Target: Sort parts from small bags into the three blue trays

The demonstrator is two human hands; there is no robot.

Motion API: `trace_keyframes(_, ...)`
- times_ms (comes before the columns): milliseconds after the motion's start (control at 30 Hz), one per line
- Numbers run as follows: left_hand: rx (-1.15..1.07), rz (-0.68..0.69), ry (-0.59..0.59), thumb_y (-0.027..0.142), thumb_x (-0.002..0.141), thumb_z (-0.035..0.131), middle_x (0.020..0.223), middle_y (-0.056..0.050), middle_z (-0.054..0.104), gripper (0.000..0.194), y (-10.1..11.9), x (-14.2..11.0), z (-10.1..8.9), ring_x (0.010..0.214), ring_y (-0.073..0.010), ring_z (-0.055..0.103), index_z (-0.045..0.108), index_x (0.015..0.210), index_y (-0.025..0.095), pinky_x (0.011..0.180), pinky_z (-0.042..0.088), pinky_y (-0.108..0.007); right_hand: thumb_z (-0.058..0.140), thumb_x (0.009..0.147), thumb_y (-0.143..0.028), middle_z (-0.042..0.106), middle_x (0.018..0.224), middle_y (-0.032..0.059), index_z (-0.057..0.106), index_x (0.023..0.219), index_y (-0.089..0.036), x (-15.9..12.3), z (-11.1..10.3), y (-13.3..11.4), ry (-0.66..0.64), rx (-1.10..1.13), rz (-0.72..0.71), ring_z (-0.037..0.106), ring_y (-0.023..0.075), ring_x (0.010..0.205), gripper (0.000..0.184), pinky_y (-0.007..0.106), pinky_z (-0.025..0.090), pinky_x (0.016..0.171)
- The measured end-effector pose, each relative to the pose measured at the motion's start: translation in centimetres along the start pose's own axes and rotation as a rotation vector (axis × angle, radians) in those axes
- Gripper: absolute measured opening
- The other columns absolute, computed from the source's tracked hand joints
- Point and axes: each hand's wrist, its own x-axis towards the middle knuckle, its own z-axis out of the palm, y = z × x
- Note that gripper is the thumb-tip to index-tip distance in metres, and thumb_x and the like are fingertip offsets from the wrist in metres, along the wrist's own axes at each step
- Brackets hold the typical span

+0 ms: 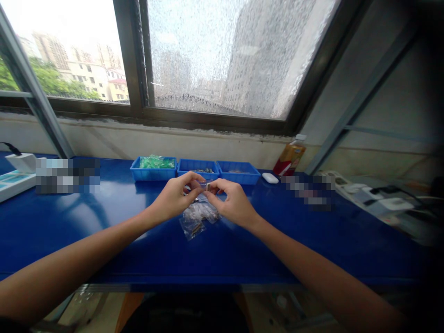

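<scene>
Over the middle of the blue table, my left hand [178,194] and my right hand [232,201] meet with their fingertips close together. A pinch of my left fingers holds what looks like a small clear plastic bag. My right thumb and fingers are closed on a small light-coloured piece [208,187], too small to name. Just below the hands lies a pile of clear plastic bags [196,215], some with small brownish parts inside. Behind the hands stand a blue bin of green packets [156,163], a middle blue bin [182,167] with small dark parts, and a right blue bin [243,177].
A white rounded case [270,178] and a drink bottle [290,156] stand right of the bins. At the left edge is a white power strip [17,185]. Cables and white devices [385,203] lie at the right. The window [222,60] rises behind the table [145,259].
</scene>
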Motion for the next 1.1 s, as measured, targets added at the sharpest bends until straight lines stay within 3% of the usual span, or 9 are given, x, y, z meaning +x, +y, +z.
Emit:
trace_keyframes(233,0.136,0.12,0.004,0.017,0.08,0.051,0.077,-0.002,0.063,0.015,0.1,0.0,-0.2,0.071,-0.0124,0.057,0.057,0.094,0.018,0.062,0.044,-0.023,0.051,0.074,-0.014,0.057,0.066,0.0025,0.058,0.071,-0.017,-0.1,-0.4,0.2,0.013,-0.248,-0.156,0.051,0.0151,0.066,0.008,0.029,0.039,0.064)
trace_keyframes(433,0.238,0.228,0.041,0.016,0.082,0.049,0.079,-0.003,0.064,0.008,0.0,-0.1,-0.4,0.076,-0.0148,0.055,0.057,0.082,0.018,0.069,0.043,-0.027,0.046,0.074,-0.009,0.064,0.074,0.0048,0.063,0.082,-0.017,0.0,-0.6,0.3,0.013,-0.191,-0.181,0.055,0.0169,0.073,0.021,0.031,0.042,0.069)
trace_keyframes(567,0.284,0.347,0.049,0.01,0.08,0.047,0.083,-0.003,0.063,0.014,0.0,-0.1,-0.5,0.081,-0.0157,0.054,0.058,0.08,0.019,0.076,0.042,-0.03,0.046,0.077,-0.013,0.066,0.078,0.0046,0.065,0.083,-0.017,0.4,-0.6,0.5,0.0,0.092,0.079,0.058,0.0152,0.071,0.02,0.03,0.043,0.067)
trace_keyframes(667,0.278,0.404,0.076,0.01,0.082,0.046,0.09,-0.005,0.062,0.017,0.0,-0.2,-0.7,0.088,-0.0165,0.054,0.06,0.08,0.019,0.081,0.042,-0.032,0.047,0.078,-0.023,0.065,0.074,0.0045,0.065,0.079,-0.015,0.6,-0.5,0.8,-0.146,0.456,0.299,0.058,0.014,0.067,0.019,0.028,0.044,0.063)
trace_keyframes(733,0.26,0.409,0.093,0.01,0.082,0.046,0.097,-0.007,0.06,0.018,0.1,-0.3,-0.7,0.094,-0.0174,0.054,0.062,0.08,0.018,0.083,0.043,-0.033,0.049,0.078,-0.027,0.063,0.069,0.0037,0.063,0.075,-0.015,0.6,-0.3,0.9,-0.253,0.67,0.372,0.057,0.0131,0.064,0.019,0.027,0.044,0.062)
trace_keyframes(800,0.235,0.396,0.098,0.009,0.082,0.047,0.103,-0.008,0.058,0.019,0.1,-0.3,-0.8,0.098,-0.0182,0.054,0.063,0.078,0.018,0.084,0.043,-0.034,0.053,0.077,-0.03,0.061,0.066,0.0023,0.061,0.072,-0.015,0.5,-0.1,0.7,-0.28,0.756,0.397,0.056,0.0118,0.062,0.018,0.026,0.043,0.06)
trace_keyframes(900,0.209,0.38,0.089,0.008,0.082,0.045,0.11,-0.008,0.056,0.022,-0.1,-0.1,-0.8,0.103,-0.0183,0.053,0.063,0.078,0.018,0.086,0.044,-0.034,0.058,0.075,-0.033,0.058,0.063,0.0001,0.06,0.072,-0.016,0.4,0.2,0.6,-0.196,0.683,0.363,0.053,0.0103,0.058,0.018,0.025,0.041,0.058)
trace_keyframes(967,0.215,0.355,0.071,0.009,0.082,0.046,0.115,-0.008,0.054,0.02,-0.6,0.2,-0.8,0.104,-0.0184,0.052,0.062,0.088,0.019,0.085,0.045,-0.034,0.057,0.075,-0.035,0.057,0.061,-0.0006,0.059,0.07,-0.016,0.6,0.0,0.9,-0.115,0.575,0.308,0.051,0.0102,0.057,0.02,0.024,0.04,0.056)
trace_keyframes(1100,0.333,0.204,-0.143,0.018,0.081,0.05,0.109,-0.008,0.058,0.031,-2.2,0.9,-1.8,0.093,-0.0169,0.057,0.052,0.112,0.02,0.08,0.047,-0.031,0.057,0.074,-0.037,0.056,0.058,-0.0003,0.06,0.069,-0.015,1.4,-1.3,3.6,0.131,0.277,0.245,0.048,0.0104,0.053,0.023,0.023,0.037,0.051)
